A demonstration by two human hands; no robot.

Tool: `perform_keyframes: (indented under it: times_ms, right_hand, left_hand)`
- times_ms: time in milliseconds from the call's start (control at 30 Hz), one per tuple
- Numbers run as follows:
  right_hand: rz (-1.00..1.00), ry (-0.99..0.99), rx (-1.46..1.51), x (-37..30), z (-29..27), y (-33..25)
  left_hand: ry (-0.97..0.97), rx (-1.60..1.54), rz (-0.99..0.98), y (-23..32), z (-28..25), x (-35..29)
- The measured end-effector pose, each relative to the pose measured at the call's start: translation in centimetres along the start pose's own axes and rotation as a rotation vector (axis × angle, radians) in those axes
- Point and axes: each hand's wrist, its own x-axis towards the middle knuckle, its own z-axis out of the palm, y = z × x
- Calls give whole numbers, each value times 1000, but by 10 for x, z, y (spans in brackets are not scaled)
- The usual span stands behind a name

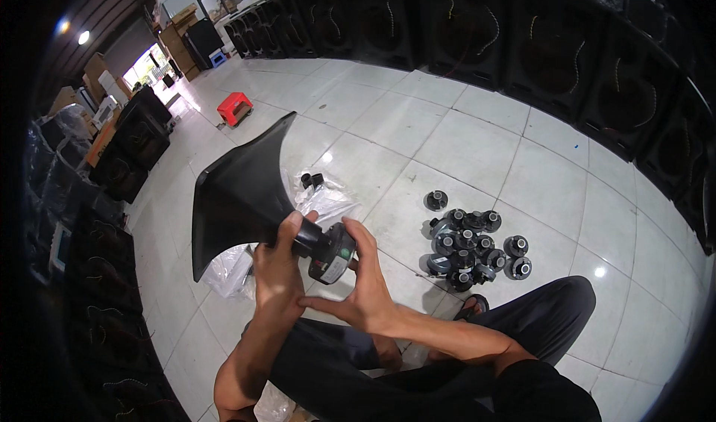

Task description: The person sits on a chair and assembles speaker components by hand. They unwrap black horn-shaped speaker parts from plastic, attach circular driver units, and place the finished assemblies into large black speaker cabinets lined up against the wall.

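Note:
A large black speaker horn is held up in front of me, its wide flared mouth to the left. My left hand is closed around its narrow neck. At the neck's right end sits a round black horn driver with a pale label. My right hand curves its fingers around the driver's right side, while its thumb stretches toward my left wrist, off the driver. On the floor to the right, several similar black drivers stand grouped closely together.
Clear plastic bags and small black parts lie on the tiles behind the horn. Farther off is a red stool. Large black speaker cabinets with loose wires line the far side, and more cabinets line the left.

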Motion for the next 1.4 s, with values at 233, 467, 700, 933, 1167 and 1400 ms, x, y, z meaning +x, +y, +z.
perform_keyframes:
  times_ms: [233,467,700,933,1167,1400]
  right_hand:
    - [493,-45,307,7,-12,19]
    - [-248,6,-154,7,-7,5]
    - [416,-60,420,8,-13,22]
    - [-25,-85,-127,8,-11,10]
    - [862,-228,1052,8,-20,31]
    - [5,71,-128,9,-3,9]
  left_hand:
    - [-63,24,70,3,5,-1]
    - [-1,4,11,3,0,0]
    - [-33,-2,-11,6,6,-4]
    - [33,-111,-23,4,-4,3]
    - [-22,-22,-22,-3,-1,5]
    - [37,-10,-12,-2,2,2]
